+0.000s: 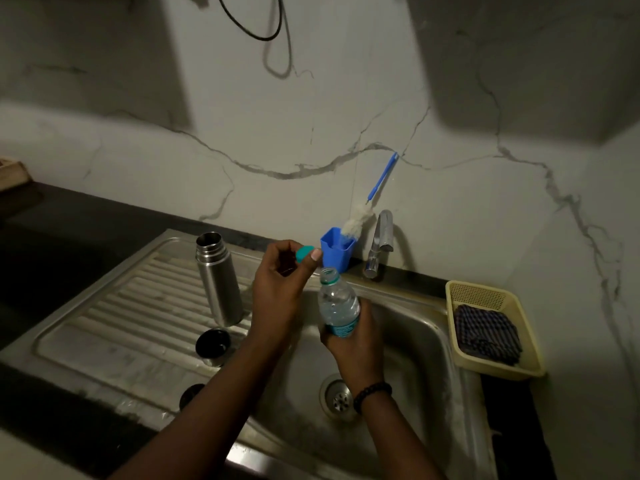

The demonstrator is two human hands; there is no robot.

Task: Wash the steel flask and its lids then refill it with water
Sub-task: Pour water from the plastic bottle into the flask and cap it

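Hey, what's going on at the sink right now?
A person stands at a steel sink. The right hand grips a plastic water bottle upright over the basin, and the left hand pinches its teal cap, just taken off. The steel flask stands open on the drainboard, with two dark lids lying in front of it.

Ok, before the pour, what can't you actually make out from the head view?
- Steel flask interior: mouth angled away, dark.
- Plastic bottle lower half: wrapped by right hand; label too small.
- Cap: mostly behind left hand fingers.
- Lower lid: in shadow.
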